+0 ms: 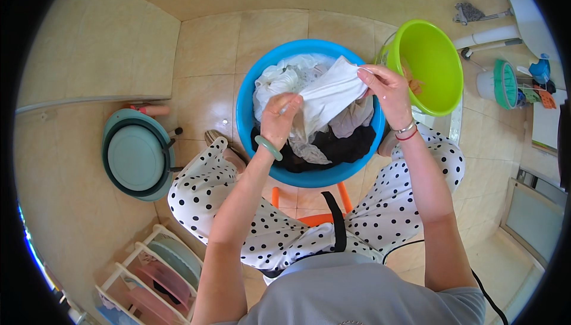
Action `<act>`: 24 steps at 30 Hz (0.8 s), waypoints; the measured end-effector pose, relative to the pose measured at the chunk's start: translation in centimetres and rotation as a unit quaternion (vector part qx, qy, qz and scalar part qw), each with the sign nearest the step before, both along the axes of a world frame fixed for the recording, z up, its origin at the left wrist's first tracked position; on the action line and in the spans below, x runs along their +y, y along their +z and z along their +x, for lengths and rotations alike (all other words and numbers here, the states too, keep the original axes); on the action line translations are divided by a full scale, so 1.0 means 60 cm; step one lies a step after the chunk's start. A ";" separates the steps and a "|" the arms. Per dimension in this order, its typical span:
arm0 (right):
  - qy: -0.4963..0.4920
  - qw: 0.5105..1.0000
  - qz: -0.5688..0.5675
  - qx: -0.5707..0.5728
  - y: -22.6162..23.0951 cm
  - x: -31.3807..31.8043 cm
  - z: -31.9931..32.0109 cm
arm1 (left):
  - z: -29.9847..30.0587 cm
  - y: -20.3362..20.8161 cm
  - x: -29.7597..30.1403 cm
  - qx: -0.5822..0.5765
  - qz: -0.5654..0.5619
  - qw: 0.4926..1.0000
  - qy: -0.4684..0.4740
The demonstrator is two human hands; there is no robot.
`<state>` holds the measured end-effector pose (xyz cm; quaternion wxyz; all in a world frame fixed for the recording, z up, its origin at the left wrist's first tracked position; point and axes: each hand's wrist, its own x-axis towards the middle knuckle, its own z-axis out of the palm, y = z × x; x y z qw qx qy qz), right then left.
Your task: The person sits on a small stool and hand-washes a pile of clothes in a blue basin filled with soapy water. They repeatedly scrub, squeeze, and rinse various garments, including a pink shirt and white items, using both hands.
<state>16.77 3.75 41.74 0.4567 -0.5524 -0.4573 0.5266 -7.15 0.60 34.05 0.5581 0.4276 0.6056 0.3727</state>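
Between my two hands a white cloth garment (pixel 334 96) is stretched out above a round blue basin (pixel 244 116). My left hand (pixel 279 118), with a pale green bangle at the wrist, pinches its left end. At the upper right corner my right hand (pixel 386 87) grips the cloth between thumb and fingers. The garment's exact kind does not show. Heaped in the basin are white laundry (pixel 275 85) at the far left, a greyish-beige cloth (pixel 352 119) on the right and black clothes (pixel 345 146) along the near side. The held cloth hides the middle of the heap.
A lime-green bucket (pixel 440 69) stands right of the basin, something orange inside. To the left is a grey-green folding basin (pixel 135 158). A white rack (pixel 128 271) holds several washbasins at lower left. A small bin (pixel 502 85) stands far right. Orange stool legs (pixel 344 197) show near the basin.
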 end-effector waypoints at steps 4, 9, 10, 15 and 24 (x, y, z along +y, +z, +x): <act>0.017 0.989 -0.088 0.119 0.019 0.005 0.001 | 0.006 0.042 0.024 -0.123 0.002 0.991 0.046; 0.107 0.951 -0.105 0.270 0.007 0.013 -0.041 | 0.030 0.046 0.009 -0.066 -0.005 0.989 -0.134; 0.136 0.956 -0.086 0.246 0.002 0.013 -0.050 | 0.044 0.060 0.004 -0.070 0.048 0.985 -0.150; 0.189 0.978 0.016 -0.085 -0.130 0.002 -0.013 | 0.044 0.126 0.017 -0.257 -0.047 0.963 -0.061; 0.206 0.969 -0.112 -0.077 -0.126 -0.021 -0.019 | -0.016 0.203 0.054 -0.353 -0.087 0.931 0.023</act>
